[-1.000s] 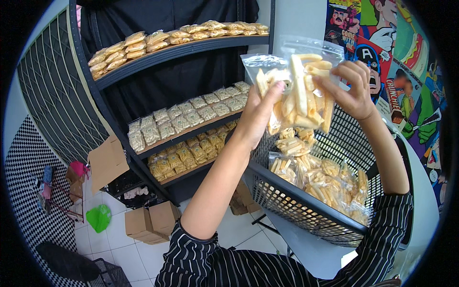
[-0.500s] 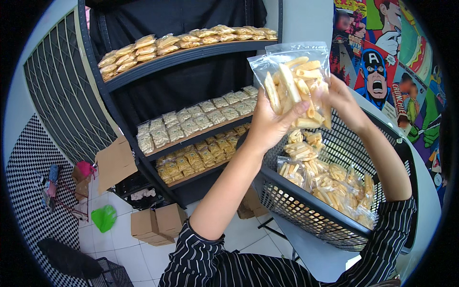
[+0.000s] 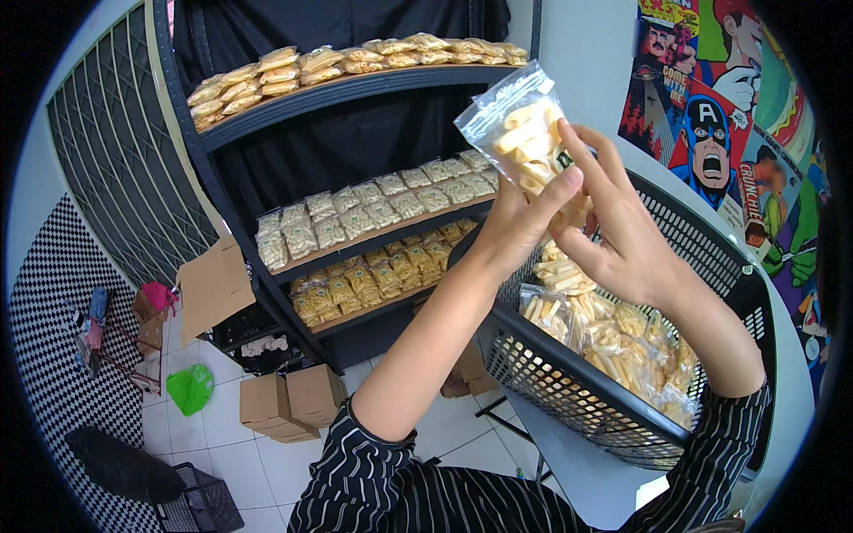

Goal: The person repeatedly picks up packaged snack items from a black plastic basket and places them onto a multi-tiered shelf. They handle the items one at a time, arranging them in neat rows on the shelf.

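Note:
Up in front of me, above the basket's far left corner, is a clear zip bag of pale tube-shaped snacks (image 3: pixel 526 133), tilted with its zip end up and to the left. My left hand (image 3: pixel 520 218) grips its lower part, thumb pointing up. My right hand (image 3: pixel 622 218) lies against the bag's right side, fingers along it near a small dark green label. Below them a black plastic basket (image 3: pixel 586 377) holds many similar snack bags (image 3: pixel 622 342). Part of the held bag's bottom is hidden behind my hands.
A black shelf rack (image 3: pixel 355 84) carries rows of snack bags on several levels. Cardboard boxes (image 3: pixel 289 400), a green dustpan-like thing (image 3: pixel 189 388) and a black crate (image 3: pixel 200 502) are on the tiled floor. Comic-style posters (image 3: pixel 711 133) cover the right wall.
The bag has turned from facing me broadly to a narrower, tilted angle. My right hand has come in from its right edge across its lower front, and the label now shows.

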Motion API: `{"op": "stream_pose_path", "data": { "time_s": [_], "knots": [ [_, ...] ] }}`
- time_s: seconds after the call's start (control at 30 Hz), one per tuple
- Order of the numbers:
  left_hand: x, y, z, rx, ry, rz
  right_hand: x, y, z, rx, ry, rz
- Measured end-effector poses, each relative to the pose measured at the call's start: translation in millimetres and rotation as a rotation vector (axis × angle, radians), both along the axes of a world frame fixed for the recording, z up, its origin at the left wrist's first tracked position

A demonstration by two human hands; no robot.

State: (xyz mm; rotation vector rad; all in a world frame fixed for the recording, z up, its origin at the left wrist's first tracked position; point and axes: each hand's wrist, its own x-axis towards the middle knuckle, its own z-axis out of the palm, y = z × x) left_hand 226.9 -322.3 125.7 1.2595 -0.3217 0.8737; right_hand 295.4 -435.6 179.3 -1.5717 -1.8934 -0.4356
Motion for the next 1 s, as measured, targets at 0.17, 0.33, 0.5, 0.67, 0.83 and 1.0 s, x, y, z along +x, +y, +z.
{"op": "stream_pose_path", "data": {
  "time_s": [0.17, 0.33, 0.5, 0.67, 0.83, 1.0],
  "knots": [
    [1.7, -7.6, 3.0, 0.032, -0.02, 0.145, 5.4, 1.2, 19.8, 0.118, 0.275, 0.084],
    [0.5, -11.9, 2.4, 0.151, 0.066, 0.169, 34.4, 2.5, 43.9, 0.16, 0.379, 0.037],
    [0.3, -9.8, 0.3, 0.234, 0.097, 0.103, 45.3, 3.1, 46.1, 0.0, 0.443, 0.163],
    [-1.1, -12.5, 2.7, 0.241, 0.136, 0.02, 61.4, 10.0, 38.6, -0.002, 0.487, 0.248],
    [-1.9, -10.6, 3.0, 0.246, 0.148, 0.042, 58.0, 14.0, 33.4, 0.141, 0.407, 0.159],
    [-2.5, -11.8, 2.5, 0.217, 0.169, 0.057, 55.1, 14.8, 31.0, 0.383, 0.179, 0.194]
  ]
}}
